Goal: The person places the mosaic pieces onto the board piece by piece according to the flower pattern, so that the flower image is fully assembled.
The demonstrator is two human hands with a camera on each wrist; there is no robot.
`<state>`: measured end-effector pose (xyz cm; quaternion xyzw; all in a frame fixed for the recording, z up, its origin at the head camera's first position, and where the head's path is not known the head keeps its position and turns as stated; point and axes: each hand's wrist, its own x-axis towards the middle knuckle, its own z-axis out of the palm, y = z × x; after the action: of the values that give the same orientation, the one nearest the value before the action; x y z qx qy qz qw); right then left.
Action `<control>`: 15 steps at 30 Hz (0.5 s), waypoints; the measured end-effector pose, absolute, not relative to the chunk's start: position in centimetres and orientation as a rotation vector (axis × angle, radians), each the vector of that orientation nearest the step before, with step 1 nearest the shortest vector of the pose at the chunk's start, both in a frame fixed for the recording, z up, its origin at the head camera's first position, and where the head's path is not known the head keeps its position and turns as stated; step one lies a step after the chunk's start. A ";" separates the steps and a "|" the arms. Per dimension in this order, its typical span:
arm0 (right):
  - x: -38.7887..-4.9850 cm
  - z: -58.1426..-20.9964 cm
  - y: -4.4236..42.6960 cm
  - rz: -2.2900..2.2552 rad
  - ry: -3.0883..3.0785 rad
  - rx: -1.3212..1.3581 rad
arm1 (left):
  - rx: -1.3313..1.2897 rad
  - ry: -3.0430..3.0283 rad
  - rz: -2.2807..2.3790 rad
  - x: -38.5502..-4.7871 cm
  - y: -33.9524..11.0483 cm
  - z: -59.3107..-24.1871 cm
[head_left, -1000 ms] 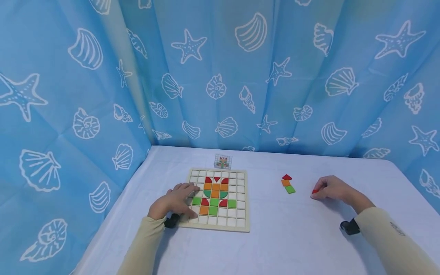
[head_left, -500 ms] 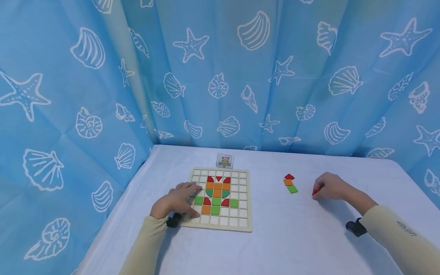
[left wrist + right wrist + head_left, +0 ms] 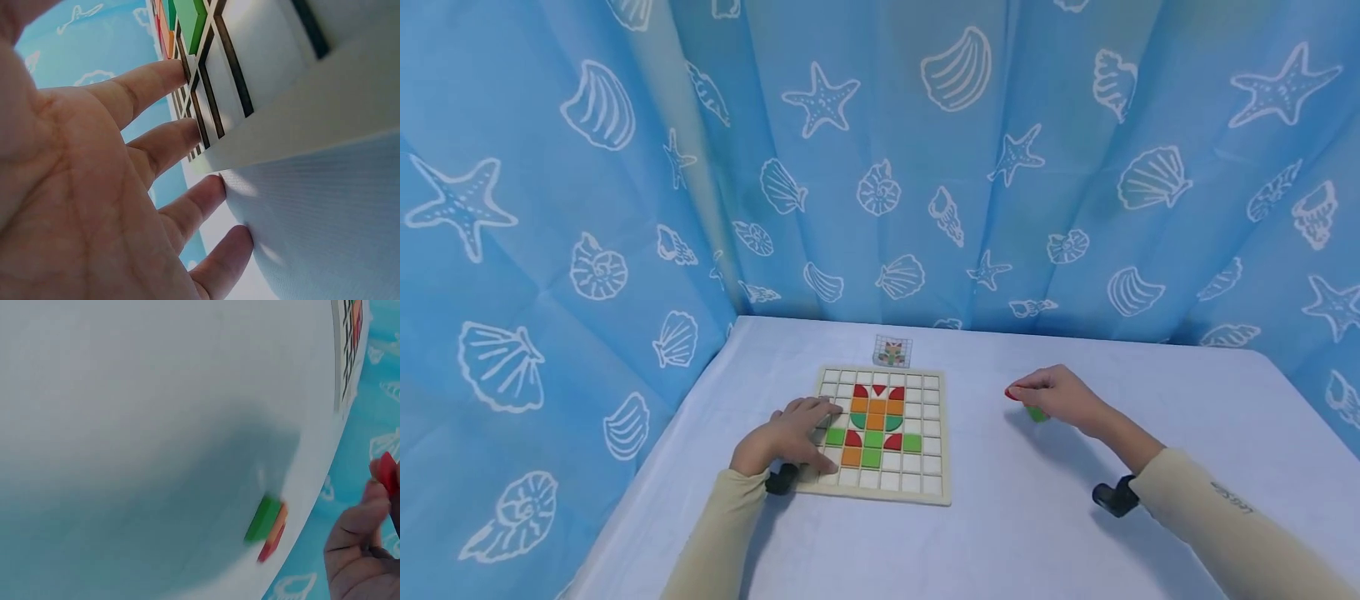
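My right hand (image 3: 1063, 400) pinches a small red tile (image 3: 389, 472) between thumb and fingertips, held above the table. Below it lie a loose green tile (image 3: 264, 519), an orange tile (image 3: 279, 526) and another red tile (image 3: 270, 550); the hand mostly hides them in the head view. With fingers spread, my left hand (image 3: 786, 435) rests at the left edge of the cream grid board (image 3: 895, 498). Two of its fingertips touch the board in the left wrist view, and two lie past its edge. Red, orange and green tiles form a flower-like pattern in the grid.
A small picture card (image 3: 892, 352) with a similar flower pattern stands behind the board. White cloth covers the table (image 3: 1000, 517). A blue curtain (image 3: 880, 167) with shells and starfish hangs behind and at the left.
My right hand has lifted the red tile from the table's right side and carried it left, over the loose tiles. My left hand stays on the board.
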<state>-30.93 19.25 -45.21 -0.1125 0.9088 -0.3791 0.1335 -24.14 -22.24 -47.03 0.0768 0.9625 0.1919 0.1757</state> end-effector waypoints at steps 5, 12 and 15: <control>-30.6 -46.0 17.4 -1.098 2.701 -0.394 | 0.257 2.720 0.574 -23.7 -22.3 -47.1; -30.5 -46.3 15.6 -1.272 2.573 -0.301 | 0.273 2.723 0.551 -24.0 -22.4 -47.1; -30.5 -46.1 14.8 -1.273 2.510 -0.333 | 0.265 2.722 0.548 -24.1 -22.4 -47.1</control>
<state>-30.51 14.84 -46.14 -0.1161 0.8752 -0.4440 0.1532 -24.11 -22.43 -47.11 0.0936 0.9608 0.1933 0.1754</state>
